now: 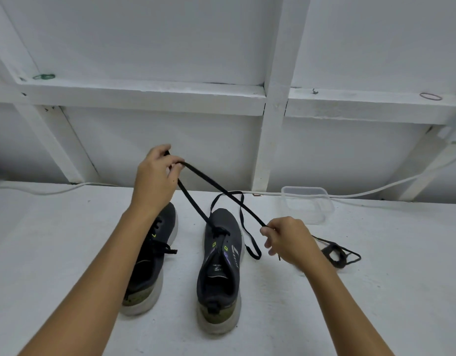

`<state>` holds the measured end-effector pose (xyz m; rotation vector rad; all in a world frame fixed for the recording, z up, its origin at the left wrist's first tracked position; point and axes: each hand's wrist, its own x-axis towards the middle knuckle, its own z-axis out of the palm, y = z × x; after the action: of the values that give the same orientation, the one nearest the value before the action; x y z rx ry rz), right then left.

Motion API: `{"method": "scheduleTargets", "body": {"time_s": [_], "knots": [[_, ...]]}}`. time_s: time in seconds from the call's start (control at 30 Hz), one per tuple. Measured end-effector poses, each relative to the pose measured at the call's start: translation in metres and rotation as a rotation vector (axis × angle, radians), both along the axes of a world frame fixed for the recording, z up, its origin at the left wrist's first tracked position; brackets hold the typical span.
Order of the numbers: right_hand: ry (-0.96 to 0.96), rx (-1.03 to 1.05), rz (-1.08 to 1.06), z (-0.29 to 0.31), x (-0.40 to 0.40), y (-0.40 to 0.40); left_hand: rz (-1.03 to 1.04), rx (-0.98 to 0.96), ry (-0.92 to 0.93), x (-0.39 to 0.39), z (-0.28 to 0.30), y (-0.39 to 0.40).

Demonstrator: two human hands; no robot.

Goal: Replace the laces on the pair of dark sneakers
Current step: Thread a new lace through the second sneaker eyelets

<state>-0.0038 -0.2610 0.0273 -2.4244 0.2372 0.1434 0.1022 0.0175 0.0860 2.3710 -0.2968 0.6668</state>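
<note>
Two dark grey sneakers with white soles stand side by side on the white table, toes pointing away. The left sneaker (151,258) is laced and partly hidden by my left forearm. The right sneaker (220,268) has a black lace (221,191) threaded only through its lowest eyelets. My left hand (155,173) is raised above the shoes and pinches that lace, both strands running up to it. My right hand (288,238) pinches the same lace lower, right of the shoe. A loop of the lace lies on the table beside the shoe.
A bundled black lace (337,254) lies on the table right of my right hand. A clear plastic container (307,204) stands behind it near the wall. A white cable (375,192) runs along the table's back edge. Rubber bands rest on the wall ledge.
</note>
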Motion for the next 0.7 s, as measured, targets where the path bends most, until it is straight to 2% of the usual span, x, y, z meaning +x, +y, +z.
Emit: {"method": "scheduleTargets", "body": {"time_s": [0.07,0.13,0.2,0.3,0.4,0.53,0.63,0.7], "knots": [[0.106,0.144,-0.063,-0.012,-0.006,0.0,0.008,0.071,0.158,-0.002,-0.017,-0.001],[0.258,0.469,-0.152,-0.023,-0.011,0.003,0.042,0.179,0.357,-0.009,-0.034,-0.004],[0.381,0.825,-0.255,-0.032,-0.015,0.01,0.046,0.216,0.432,-0.02,-0.047,-0.012],[0.405,1.175,-0.359,-0.043,-0.015,0.02,-0.162,0.129,0.44,-0.043,-0.052,-0.03],[0.35,1.395,-0.345,-0.046,-0.014,0.027,-0.356,0.199,0.565,-0.062,-0.061,-0.043],[0.289,1.422,-0.355,-0.045,-0.016,0.035,-0.268,0.329,0.617,-0.065,-0.076,-0.047],[0.261,1.195,-0.362,-0.043,-0.017,0.038,-0.234,0.348,0.655,-0.066,-0.079,-0.051],[0.234,1.16,-0.403,-0.046,-0.015,0.04,-0.21,0.282,0.68,-0.068,-0.081,-0.054]]}}
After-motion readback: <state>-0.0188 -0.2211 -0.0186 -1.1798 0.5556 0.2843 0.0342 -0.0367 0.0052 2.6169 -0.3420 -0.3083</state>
